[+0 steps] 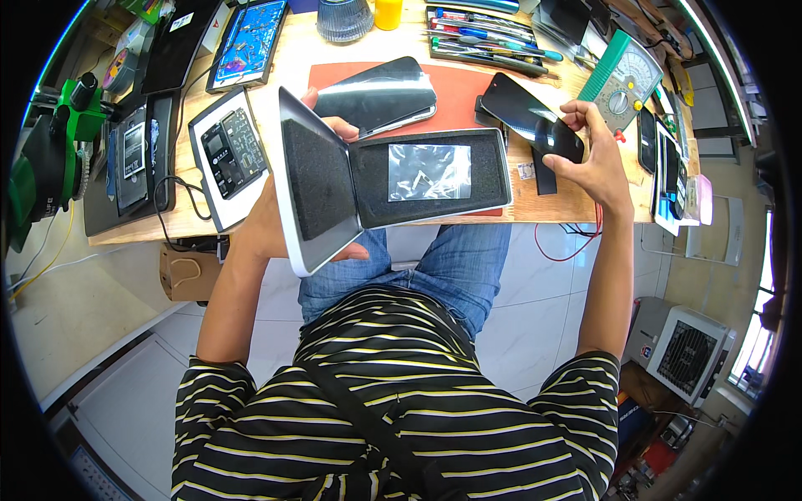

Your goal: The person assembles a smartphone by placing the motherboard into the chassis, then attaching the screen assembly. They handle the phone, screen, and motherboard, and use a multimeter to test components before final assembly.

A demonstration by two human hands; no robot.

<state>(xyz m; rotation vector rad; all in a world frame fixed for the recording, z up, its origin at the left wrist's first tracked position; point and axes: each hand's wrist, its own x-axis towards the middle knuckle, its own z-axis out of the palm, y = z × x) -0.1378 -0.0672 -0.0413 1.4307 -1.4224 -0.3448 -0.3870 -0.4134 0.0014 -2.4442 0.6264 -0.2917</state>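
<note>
Left hand (pixel 266 219) clasps the open box (pixel 491 171) at the counter's (pixel 520 209) near edge; right hand (pixel 597 159), half-curled, pinches the phone (pixel 528 115). Seemingly mid-handling; next calls for keeping the bag (pixel 428 173) level.

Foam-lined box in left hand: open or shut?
Open. The lid of the box stands raised, exposing foam lining and a clear plastic bag.

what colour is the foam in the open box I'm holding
Near-black: the foam shows best in the head view.
</note>
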